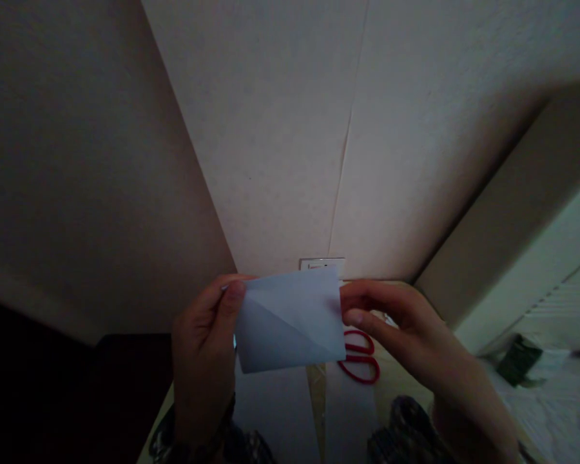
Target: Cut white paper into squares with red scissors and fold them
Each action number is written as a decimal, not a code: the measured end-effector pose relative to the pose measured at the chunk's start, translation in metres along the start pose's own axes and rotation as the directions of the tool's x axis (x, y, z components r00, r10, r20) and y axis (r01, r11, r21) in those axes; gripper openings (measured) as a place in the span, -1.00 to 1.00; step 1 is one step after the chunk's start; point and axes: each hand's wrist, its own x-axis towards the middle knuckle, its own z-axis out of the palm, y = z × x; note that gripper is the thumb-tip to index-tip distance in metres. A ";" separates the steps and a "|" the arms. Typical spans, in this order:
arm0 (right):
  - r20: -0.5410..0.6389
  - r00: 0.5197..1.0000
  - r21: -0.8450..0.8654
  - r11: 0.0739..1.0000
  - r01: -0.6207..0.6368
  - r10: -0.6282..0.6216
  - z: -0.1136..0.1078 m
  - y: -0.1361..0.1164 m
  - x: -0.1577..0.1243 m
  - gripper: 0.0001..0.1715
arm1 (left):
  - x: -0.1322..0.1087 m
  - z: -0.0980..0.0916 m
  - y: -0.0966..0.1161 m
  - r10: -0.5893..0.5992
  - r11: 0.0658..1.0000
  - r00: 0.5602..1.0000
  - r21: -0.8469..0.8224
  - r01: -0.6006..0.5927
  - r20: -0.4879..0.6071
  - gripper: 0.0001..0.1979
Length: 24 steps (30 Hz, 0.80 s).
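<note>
A folded piece of white paper (290, 322) is held up in front of me, with a diagonal crease running across its face. My left hand (212, 335) pinches its upper left corner, thumb in front and fingers behind. At the right edge, my right hand (396, 328) has its thumb beside the edge while its fingertips pass partly behind the paper. Below the right part of the paper lie scissors with red handles (362, 361); their blades are hidden. Two more pieces of white paper, a left one (275, 406) and a right one (348, 412), lie on the table under my hands.
The light wooden table (401, 377) meets a pale wall (280, 142) with a socket or switch plate (321, 263) low on it. A pale cabinet-like block (526, 212) stands at right. Beyond the table's right side are a dark green packet (519, 361) and whitish material.
</note>
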 end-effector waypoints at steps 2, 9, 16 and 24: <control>0.055 0.998 -0.036 0.999 0.017 -0.015 0.001 0.002 0.002 -0.80 | 0.000 0.002 0.001 -0.014 0.999 0.999 -0.052 0.011 -0.048 -0.76; -0.054 0.999 -0.055 0.998 -0.009 0.006 0.002 0.002 0.000 -0.72 | 0.000 0.015 0.012 -0.209 0.935 0.976 -0.279 0.219 0.066 -0.74; -0.101 0.993 0.001 0.998 -0.055 0.055 -0.001 0.001 -0.001 -0.81 | -0.001 0.017 0.012 -0.170 0.956 0.974 -0.215 0.200 0.147 -0.88; -0.043 0.999 -0.119 0.992 -0.032 0.027 -0.006 0.007 0.001 -0.63 | -0.009 0.021 0.017 -0.159 0.960 0.962 -0.193 0.203 0.223 -0.87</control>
